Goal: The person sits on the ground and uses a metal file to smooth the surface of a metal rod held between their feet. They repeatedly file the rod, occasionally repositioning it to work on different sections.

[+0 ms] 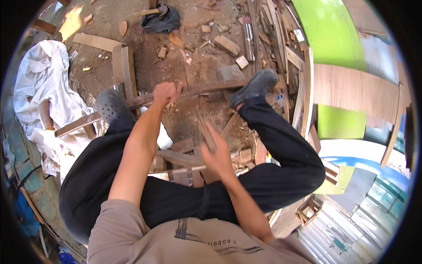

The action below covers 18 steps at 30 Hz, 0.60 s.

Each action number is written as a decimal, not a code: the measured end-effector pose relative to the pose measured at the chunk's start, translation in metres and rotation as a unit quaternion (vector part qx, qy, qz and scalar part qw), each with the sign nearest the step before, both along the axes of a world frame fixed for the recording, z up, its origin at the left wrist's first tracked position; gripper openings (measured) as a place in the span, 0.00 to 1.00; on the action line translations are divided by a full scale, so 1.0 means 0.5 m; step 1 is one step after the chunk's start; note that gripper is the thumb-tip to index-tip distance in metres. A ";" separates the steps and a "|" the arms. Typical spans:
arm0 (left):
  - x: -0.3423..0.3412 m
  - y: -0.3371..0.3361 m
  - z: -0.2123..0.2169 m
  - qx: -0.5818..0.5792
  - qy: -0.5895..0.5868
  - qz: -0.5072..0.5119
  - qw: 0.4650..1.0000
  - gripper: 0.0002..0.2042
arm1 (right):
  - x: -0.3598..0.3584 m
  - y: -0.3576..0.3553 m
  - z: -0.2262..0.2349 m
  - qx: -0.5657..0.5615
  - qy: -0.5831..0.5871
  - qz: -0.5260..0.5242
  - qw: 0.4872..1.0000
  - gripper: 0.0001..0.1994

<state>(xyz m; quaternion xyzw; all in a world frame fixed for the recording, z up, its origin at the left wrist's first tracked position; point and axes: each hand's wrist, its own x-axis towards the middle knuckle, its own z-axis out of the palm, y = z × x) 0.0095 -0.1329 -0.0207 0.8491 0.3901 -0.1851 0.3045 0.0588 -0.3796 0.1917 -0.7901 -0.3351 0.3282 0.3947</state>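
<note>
My left hand (166, 93) is closed around a long, narrow wooden strip (200, 89), which lies crosswise in front of me. The strip's left part (81, 123) passes by my left shoe (115, 107); its right end reaches my right shoe (257, 87). Lower and to the right, my right hand (216, 154) is closed on a flat brown stick-like tool (205, 129). Its narrow end points up toward the strip and is apart from it. Blur hides what kind of tool it is.
Wood offcuts (227, 44) and chips litter the dirt ground. A hammer (151, 11) rests on a black bag (165, 22) at the far side. White cloth (48, 88) lies left. Long boards (303, 94) and green panels (329, 35) line the right.
</note>
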 end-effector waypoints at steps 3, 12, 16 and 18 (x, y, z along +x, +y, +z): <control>-0.008 -0.010 0.010 0.008 0.003 0.018 1.000 0.36 | -0.007 -0.030 0.037 -0.011 0.044 -0.014 0.999 0.29; -0.008 0.002 0.009 0.011 -0.008 0.026 1.000 0.35 | -0.016 -0.032 0.057 -0.028 0.063 -0.011 0.998 0.31; -0.001 -0.003 0.009 0.042 -0.047 0.025 0.998 0.36 | 0.011 0.003 0.068 -0.062 0.085 -0.010 0.994 0.31; 0.008 -0.020 -0.008 0.028 -0.058 0.020 0.998 0.36 | 0.035 0.072 -0.060 -0.050 0.027 -0.029 0.998 0.30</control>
